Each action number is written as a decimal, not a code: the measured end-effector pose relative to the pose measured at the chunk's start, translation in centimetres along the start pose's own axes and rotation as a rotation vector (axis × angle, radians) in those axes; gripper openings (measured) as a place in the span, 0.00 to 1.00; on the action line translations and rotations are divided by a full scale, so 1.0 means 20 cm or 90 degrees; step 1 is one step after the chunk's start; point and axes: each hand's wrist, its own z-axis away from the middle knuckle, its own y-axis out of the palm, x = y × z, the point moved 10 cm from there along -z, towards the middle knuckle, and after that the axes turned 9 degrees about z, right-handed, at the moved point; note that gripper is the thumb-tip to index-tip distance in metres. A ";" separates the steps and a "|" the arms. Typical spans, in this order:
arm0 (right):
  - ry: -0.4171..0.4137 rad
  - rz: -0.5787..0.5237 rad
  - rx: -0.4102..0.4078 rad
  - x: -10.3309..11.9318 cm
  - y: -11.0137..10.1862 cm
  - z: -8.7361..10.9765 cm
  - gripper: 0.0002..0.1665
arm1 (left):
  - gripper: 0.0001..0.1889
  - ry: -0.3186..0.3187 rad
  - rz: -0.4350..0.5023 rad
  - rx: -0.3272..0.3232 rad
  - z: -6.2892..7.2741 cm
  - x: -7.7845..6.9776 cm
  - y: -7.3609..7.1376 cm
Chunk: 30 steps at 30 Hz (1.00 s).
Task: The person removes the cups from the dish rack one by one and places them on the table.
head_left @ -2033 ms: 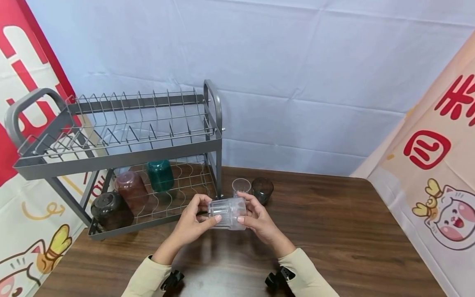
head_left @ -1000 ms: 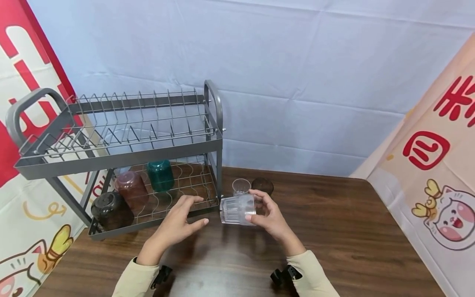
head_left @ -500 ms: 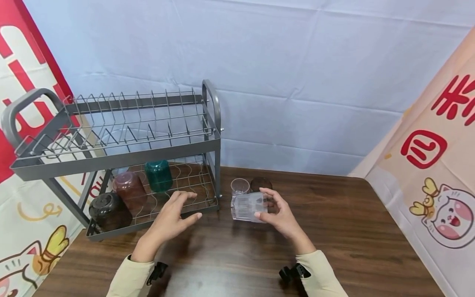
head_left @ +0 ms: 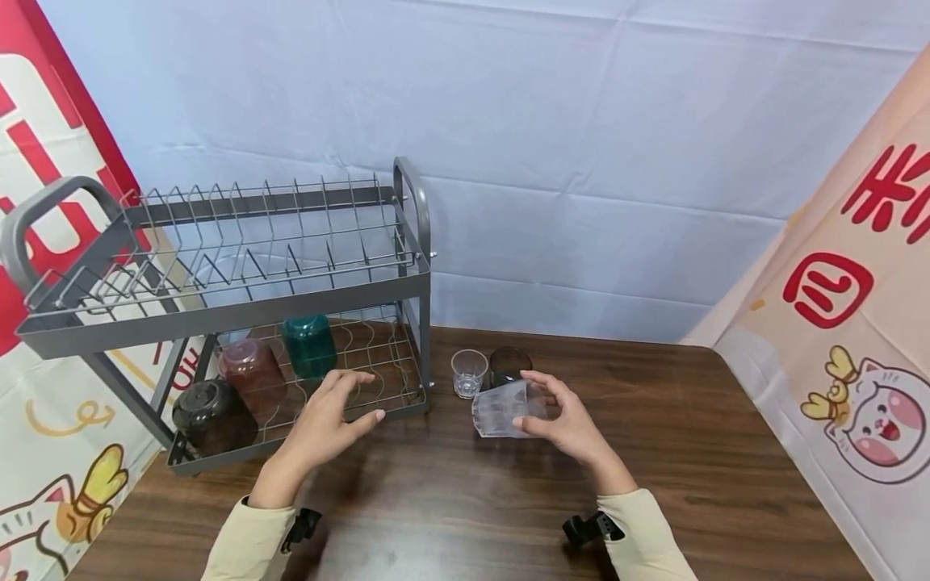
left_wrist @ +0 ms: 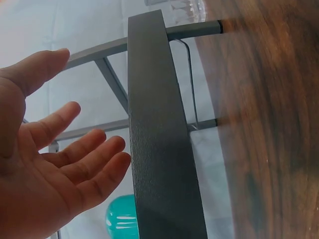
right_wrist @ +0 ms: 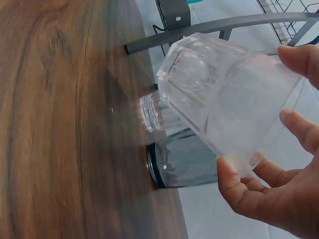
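Note:
A clear faceted cup (head_left: 500, 410) is tilted on its side in the air, its base toward the left. My right hand (head_left: 570, 421) grips it near the rim between thumb and fingers; the right wrist view shows the same cup (right_wrist: 214, 89) above the table. Just behind it, a small clear glass (head_left: 468, 374) and a dark glass (head_left: 510, 365) stand on the table, the dark one partly hidden. My left hand (head_left: 320, 429) holds nothing, its fingers spread and relaxed before the rack's lower tier; in the left wrist view the palm (left_wrist: 50, 184) faces the camera.
A grey two-tier dish rack (head_left: 232, 315) stands at the left. On its lower tier sit a teal cup (head_left: 310, 347), a reddish cup (head_left: 254, 375) and a dark cup (head_left: 212, 415), all upside down. A pale cloth (head_left: 552, 161) hangs behind the wooden table (head_left: 654, 436).
Both hands held the clear cup at first. The left hand has let go and drawn back left toward the rack, while the right hand has carried the cup to the right.

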 end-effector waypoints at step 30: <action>0.025 0.245 -0.002 0.00 -0.15 -0.06 0.41 | 0.28 -0.050 -0.102 -0.027 -0.05 0.08 -0.14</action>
